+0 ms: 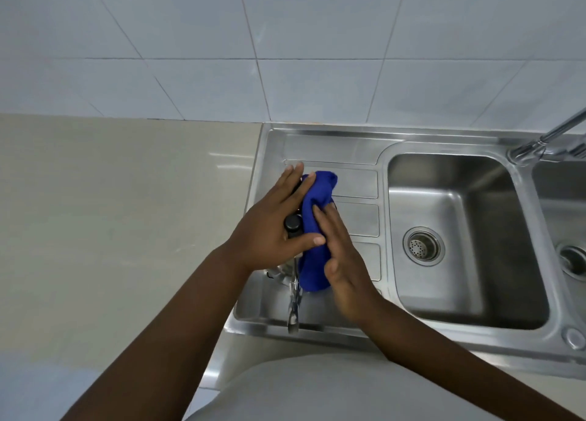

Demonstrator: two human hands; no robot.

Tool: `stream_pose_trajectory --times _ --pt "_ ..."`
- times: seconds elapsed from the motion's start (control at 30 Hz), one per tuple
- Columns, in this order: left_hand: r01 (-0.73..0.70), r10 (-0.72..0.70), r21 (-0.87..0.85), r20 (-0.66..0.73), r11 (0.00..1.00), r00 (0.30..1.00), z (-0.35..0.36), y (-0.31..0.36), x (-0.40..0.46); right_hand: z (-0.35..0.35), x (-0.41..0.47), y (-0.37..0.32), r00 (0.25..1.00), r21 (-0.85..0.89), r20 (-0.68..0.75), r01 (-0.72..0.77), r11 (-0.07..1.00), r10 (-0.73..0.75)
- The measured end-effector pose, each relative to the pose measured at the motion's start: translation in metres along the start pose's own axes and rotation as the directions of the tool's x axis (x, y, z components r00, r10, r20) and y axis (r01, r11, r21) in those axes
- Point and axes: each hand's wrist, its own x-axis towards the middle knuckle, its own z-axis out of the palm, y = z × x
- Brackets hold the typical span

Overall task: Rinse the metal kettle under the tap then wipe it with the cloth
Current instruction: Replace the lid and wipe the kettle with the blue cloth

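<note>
The metal kettle (287,273) stands on the steel drainboard (355,179), mostly hidden under my hands; its black lid knob (293,223) and its spout (293,306), which points toward me, still show. My left hand (275,227) lies over the kettle's top with fingers spread, holding it. A blue cloth (317,227) is draped over the kettle's right side. My right hand (344,259) presses flat on that cloth against the kettle. The tap (551,138) reaches in from the far right, with no water seen running.
Right of the drainboard lies a steel sink basin (459,278) with a drain strainer (423,246); part of a second basin (567,230) shows at the right edge. A beige countertop (126,214) spreads to the left. White wall tiles (285,40) rise behind.
</note>
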Motion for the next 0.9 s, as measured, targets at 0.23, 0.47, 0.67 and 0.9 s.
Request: stream_pose_trajectory --times 0.23,0.47,0.67,0.9 --pt "-0.050 0.049 0.028 0.044 0.998 0.998 -0.003 0.000 0.001 -0.008 0.025 0.020 0.932 0.302 0.009 -0.348 0.887 0.363" --pt "-0.060 0.059 0.034 0.019 0.998 0.998 -0.001 0.003 0.000 -0.002 0.026 0.012 0.989 0.285 -0.037 -0.128 0.950 0.144" --pt "-0.047 0.043 0.098 0.041 0.994 0.998 -0.004 0.004 0.003 -0.006 0.036 0.024 0.926 0.354 -0.026 -0.343 0.870 0.375" --pt "0.007 -0.008 0.218 0.005 0.976 1.000 -0.008 0.009 0.003 0.001 0.027 0.003 0.917 0.435 -0.059 -0.332 0.837 0.394"
